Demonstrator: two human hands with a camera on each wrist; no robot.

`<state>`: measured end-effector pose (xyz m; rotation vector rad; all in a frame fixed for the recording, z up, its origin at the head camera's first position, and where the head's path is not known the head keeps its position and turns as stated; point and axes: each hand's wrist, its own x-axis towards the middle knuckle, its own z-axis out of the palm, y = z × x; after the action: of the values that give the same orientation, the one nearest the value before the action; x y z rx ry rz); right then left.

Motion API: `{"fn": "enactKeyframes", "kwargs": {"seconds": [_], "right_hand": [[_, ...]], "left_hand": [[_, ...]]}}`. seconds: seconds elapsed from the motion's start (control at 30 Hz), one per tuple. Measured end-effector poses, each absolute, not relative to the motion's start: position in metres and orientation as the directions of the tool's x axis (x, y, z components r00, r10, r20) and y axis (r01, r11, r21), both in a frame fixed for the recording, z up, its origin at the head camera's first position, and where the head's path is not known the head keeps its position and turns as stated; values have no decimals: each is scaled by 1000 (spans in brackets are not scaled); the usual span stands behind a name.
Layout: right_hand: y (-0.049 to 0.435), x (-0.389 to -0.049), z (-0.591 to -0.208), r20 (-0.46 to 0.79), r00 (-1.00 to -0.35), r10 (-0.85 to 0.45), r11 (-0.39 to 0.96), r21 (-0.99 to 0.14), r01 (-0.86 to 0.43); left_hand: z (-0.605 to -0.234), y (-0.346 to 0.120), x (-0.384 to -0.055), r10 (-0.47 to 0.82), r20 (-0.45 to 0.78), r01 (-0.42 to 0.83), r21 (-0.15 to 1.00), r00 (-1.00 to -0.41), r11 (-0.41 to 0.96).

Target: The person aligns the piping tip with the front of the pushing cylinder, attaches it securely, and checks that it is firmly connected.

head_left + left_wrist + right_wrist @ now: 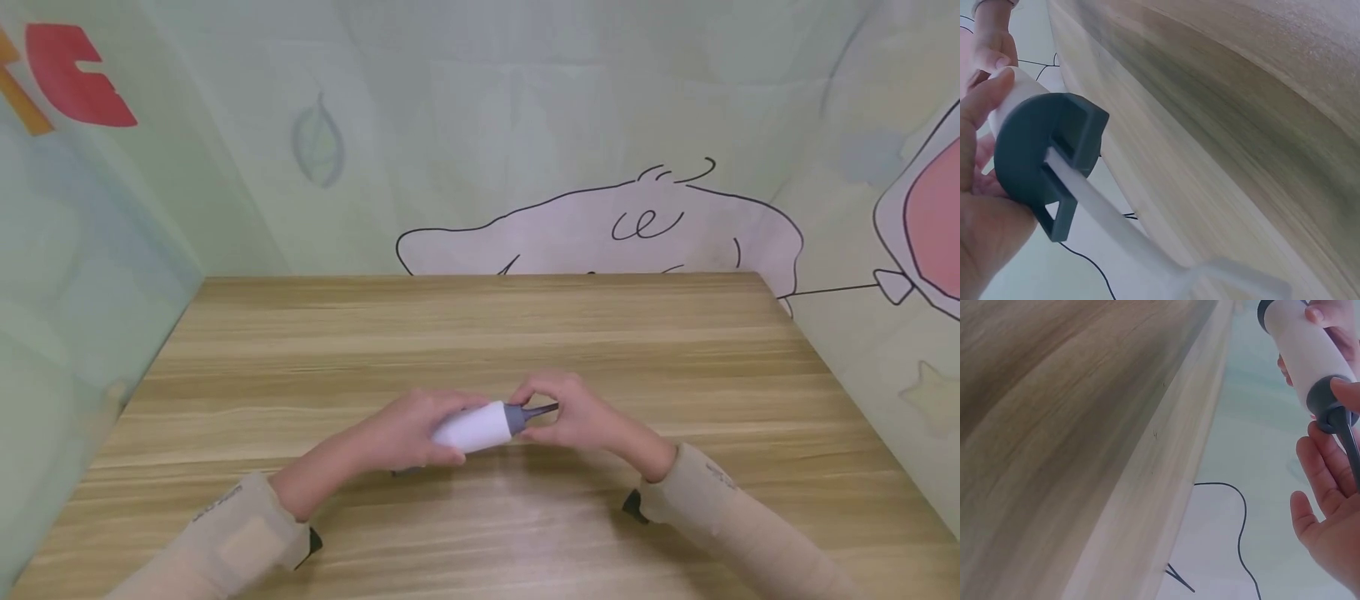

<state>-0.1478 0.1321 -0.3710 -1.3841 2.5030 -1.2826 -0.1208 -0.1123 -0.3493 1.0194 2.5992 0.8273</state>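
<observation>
Held over the table is a white syringe-like tube with a plunger, lying nearly level. My left hand grips its white barrel with curled fingers and thumb. A dark end cap with side flanges shows in the left wrist view, and a white plunger rod with a hooked end sticks out of it. On the other end sits a grey cap with a thin tapered nozzle. My right hand pinches this grey cap between thumb and fingers, while the nozzle points toward its palm.
A wood-grain table extends beneath both hands. Behind and beside it hangs a pale green cloth printed with cartoon shapes, reaching down to the table's back edge. Beige sleeves cover both forearms.
</observation>
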Motion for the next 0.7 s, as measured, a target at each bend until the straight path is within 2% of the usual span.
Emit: {"fn": "enactKeyframes", "kwargs": {"seconds": [0.33,0.7], "right_hand": [[132,-146,-370,231,-697,-679,337,-745,-576],[134,-146,-375,144,-712,-688,378,-766,-520]], "left_hand": [[-352,-112,-119,721,32,615,549,-692,566],[-353,-110,-117,733,1,620,534,-680,574]]}}
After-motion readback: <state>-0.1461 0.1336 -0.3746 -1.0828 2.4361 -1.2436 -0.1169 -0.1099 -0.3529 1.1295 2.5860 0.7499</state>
